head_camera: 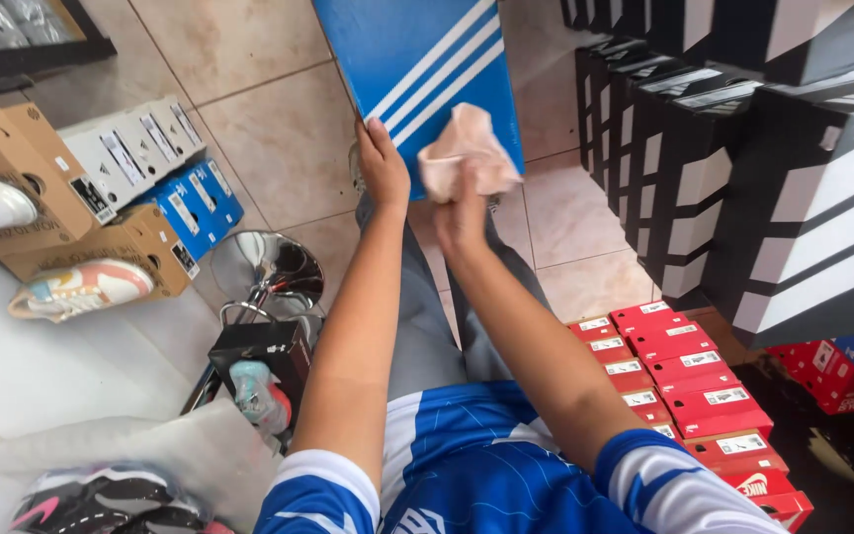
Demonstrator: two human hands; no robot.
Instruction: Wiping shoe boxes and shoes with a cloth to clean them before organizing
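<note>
Two bare arms stretch forward from blue-and-white sleeves. The left hand (382,163) grips the left edge of a blue shoebox (425,69) with white diagonal stripes, fingers curled over its rim, holding it tilted above the tiled floor (269,119). The right hand (462,213) is closed around a crumpled pink cloth (469,150), pressed against the near end of the box's face.

To the right stands a tall stack of black boxes (743,168) with white stripes; near it lies a row of red boxes (689,381) with small white labels. Far left sit brown cardboard boxes (22,158), each bearing a sneaker, beside white and blue boxes (165,168). A chrome stool (267,272) stands near left, with what seems a wrapped dark sneaker (101,499) nearest.
</note>
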